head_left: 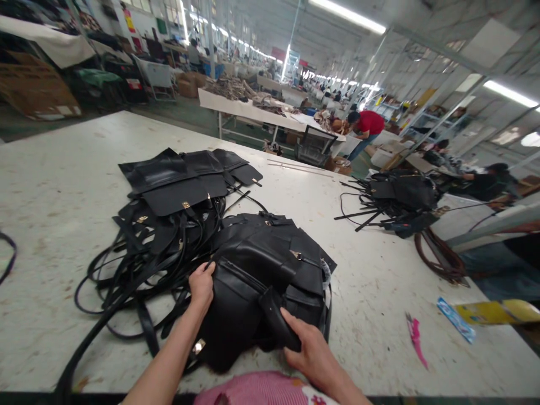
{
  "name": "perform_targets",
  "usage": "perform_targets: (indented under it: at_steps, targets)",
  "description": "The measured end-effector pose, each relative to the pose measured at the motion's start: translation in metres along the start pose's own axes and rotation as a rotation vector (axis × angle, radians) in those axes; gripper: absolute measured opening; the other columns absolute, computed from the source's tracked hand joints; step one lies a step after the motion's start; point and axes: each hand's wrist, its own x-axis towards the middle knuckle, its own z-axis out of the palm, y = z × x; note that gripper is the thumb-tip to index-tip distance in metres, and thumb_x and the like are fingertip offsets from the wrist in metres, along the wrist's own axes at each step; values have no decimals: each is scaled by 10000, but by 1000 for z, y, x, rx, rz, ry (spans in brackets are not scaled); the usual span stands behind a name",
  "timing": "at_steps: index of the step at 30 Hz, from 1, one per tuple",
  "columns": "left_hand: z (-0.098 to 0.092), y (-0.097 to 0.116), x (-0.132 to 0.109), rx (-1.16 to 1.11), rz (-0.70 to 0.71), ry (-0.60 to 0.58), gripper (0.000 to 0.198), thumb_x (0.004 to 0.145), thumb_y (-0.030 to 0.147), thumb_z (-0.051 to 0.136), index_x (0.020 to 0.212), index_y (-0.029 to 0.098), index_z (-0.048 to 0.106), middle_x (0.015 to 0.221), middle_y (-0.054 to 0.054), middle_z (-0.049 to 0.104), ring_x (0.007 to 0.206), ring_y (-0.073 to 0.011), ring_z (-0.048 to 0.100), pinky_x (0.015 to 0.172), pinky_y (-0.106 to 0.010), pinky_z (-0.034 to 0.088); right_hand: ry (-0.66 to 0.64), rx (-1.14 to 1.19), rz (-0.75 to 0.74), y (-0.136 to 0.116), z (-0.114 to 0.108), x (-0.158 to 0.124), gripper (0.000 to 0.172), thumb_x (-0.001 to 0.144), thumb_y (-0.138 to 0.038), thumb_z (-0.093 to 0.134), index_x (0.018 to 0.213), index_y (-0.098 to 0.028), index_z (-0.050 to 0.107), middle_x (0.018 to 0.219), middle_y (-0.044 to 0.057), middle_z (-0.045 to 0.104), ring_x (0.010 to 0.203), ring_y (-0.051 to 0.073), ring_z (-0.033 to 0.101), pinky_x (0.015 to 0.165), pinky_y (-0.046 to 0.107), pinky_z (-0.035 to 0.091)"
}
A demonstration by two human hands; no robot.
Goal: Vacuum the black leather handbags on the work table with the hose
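A black leather bag (pixel 257 281) with zips and small gold fittings lies on the white table (pixel 63 169) right in front of me. My left hand (pixel 201 286) grips the bag's left edge, fingers curled over it. My right hand (pixel 310 349) rests on the bag's lower right, fingers closed round a black strap tab (pixel 276 320). Behind and left of the bag lies a heap of black bag panels (pixel 185 180) and long black straps (pixel 126 275).
Pink snips (pixel 415 337) and a blue-and-yellow packet (pixel 476 315) lie at the right of the table. A second pile of black bags and straps (pixel 396 199) sits at the far right edge. A person in a red shirt (pixel 365 126) bends at another table beyond.
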Motion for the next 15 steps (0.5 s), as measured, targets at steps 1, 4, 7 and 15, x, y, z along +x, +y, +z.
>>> perform_targets:
  at_steps: [1, 4, 7, 15]
  targets:
    - [0, 0, 0, 11, -2, -6, 383, 562, 396, 640, 825, 117, 649, 697, -19, 639, 714, -174, 577, 715, -292, 445, 7, -20, 14, 2, 4, 1, 769, 578, -53, 495, 1303, -283, 387, 1027, 28, 639, 894, 222, 603, 824, 329, 459]
    - [-2, 9, -5, 43, 25, -40, 406, 569, 417, 651, 856, 131, 651, 767, -29, 663, 794, -198, 586, 757, -301, 442, 51, 3, 29, 1, 16, 11, 769, 576, -50, 498, 1306, -265, 387, 1105, 43, 616, 976, 241, 581, 838, 338, 458]
    - [-6, 32, -21, 116, 13, -243, 415, 509, 373, 723, 846, 139, 660, 751, -30, 681, 749, -203, 604, 724, -302, 460, 113, 150, 5, -11, 17, 20, 741, 605, -58, 510, 1305, -266, 385, 1215, 24, 556, 1091, 231, 521, 924, 342, 415]
    - [-18, 177, -22, 27, 204, -320, 508, 470, 344, 777, 907, 127, 635, 780, -33, 680, 615, -186, 606, 628, -367, 524, 306, 504, 99, -27, -34, 0, 681, 678, -123, 576, 1309, -275, 369, 1288, 4, 492, 1186, 227, 434, 1024, 367, 312]
